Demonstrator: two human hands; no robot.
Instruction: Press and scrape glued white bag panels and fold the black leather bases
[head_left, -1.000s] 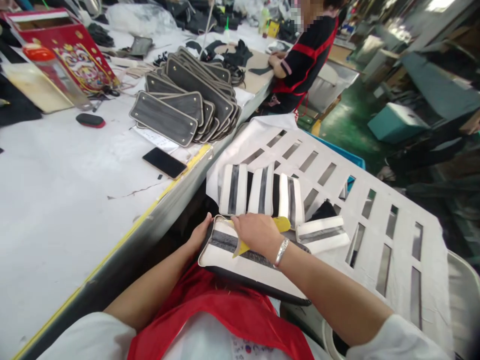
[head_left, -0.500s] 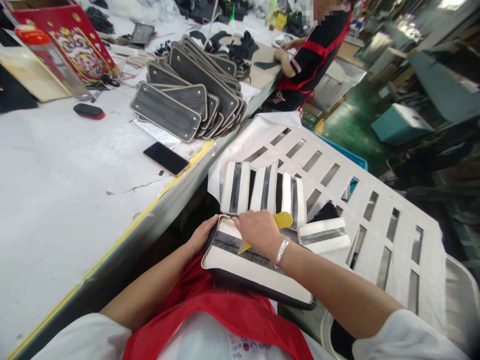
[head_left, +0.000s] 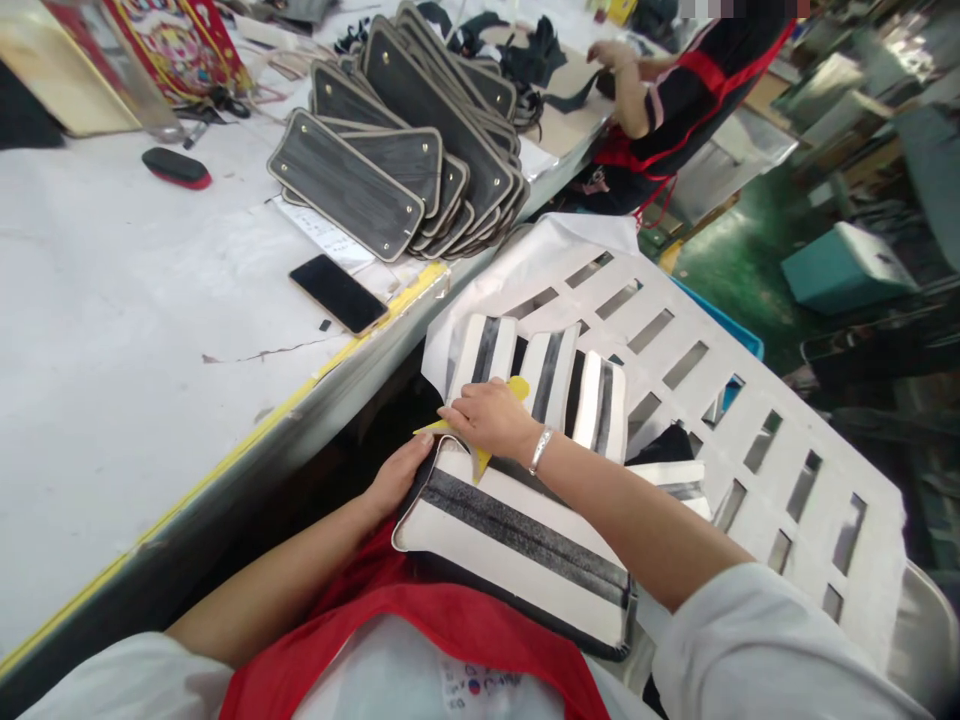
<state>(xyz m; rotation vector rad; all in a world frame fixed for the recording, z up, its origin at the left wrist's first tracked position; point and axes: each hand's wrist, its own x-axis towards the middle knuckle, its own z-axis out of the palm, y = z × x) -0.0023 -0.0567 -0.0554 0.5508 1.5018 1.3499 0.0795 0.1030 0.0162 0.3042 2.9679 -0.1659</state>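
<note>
A boxy white bag piece (head_left: 517, 580) with a dark stripe along its middle and black sides rests on my lap, tilted. My left hand (head_left: 401, 475) grips its upper left corner, the thumb at the rim and the other fingers mostly hidden. My right hand (head_left: 495, 420) is closed round a flat yellow tool (head_left: 519, 387); its rounded end sticks out beyond the knuckles, and pointed yellow parts show below the fingers at that corner. Just beyond stand several similar striped white pieces (head_left: 547, 370), partly behind my right hand and forearm.
A slotted white board (head_left: 720, 400) extends to the right. On the white table (head_left: 150, 300) at left lie a phone (head_left: 337, 292), a stack of grey panels with studs (head_left: 345, 180) and a black-and-red oval object (head_left: 176, 168). A co-worker (head_left: 697, 90) is at the table's far side.
My right hand has moved up and left with the yellow tool, from over the dark stripe to the piece's upper left corner. My left hand keeps its hold. The view has shifted slightly.
</note>
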